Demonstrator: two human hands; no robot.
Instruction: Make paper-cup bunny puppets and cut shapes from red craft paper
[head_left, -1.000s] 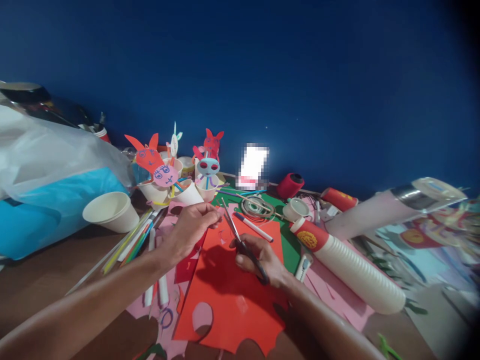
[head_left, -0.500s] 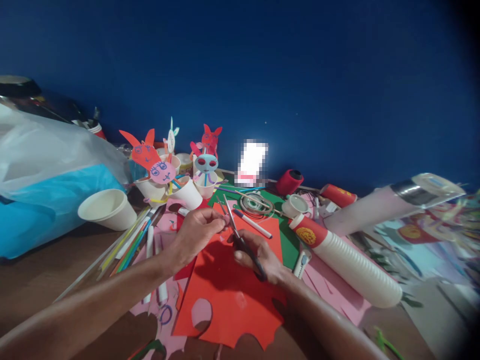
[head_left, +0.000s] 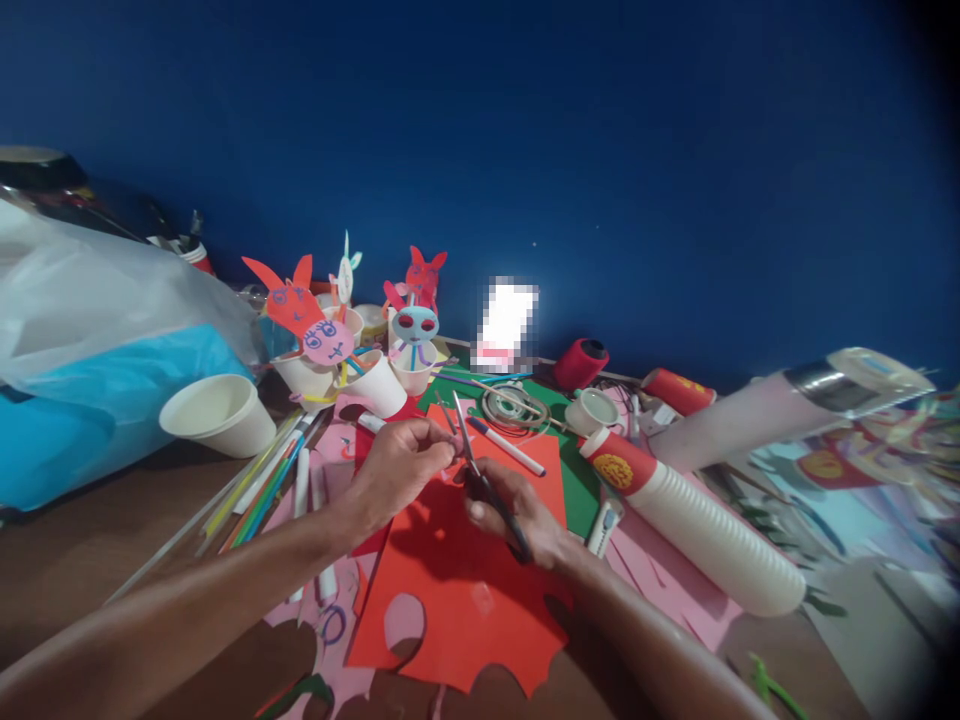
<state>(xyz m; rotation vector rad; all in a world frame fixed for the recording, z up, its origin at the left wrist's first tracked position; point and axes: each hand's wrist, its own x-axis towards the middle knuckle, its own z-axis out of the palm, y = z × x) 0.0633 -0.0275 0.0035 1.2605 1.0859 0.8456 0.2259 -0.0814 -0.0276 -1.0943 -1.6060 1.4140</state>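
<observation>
My right hand [head_left: 517, 505] grips the scissors [head_left: 480, 470], blades parted and pointing toward the surface's far edge; my left hand [head_left: 401, 465] pinches a small scrap [head_left: 452, 452] just left of the blades, over the red sheet [head_left: 457, 590].

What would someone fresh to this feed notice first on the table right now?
Probably the two hands at centre: the right hand works black-handled scissors while the left hand pinches a small scrap at the blades, over a cut-up red paper sheet. Behind them stand paper-cup animal figures; to the right lies a long sleeve of stacked white cups.
</observation>
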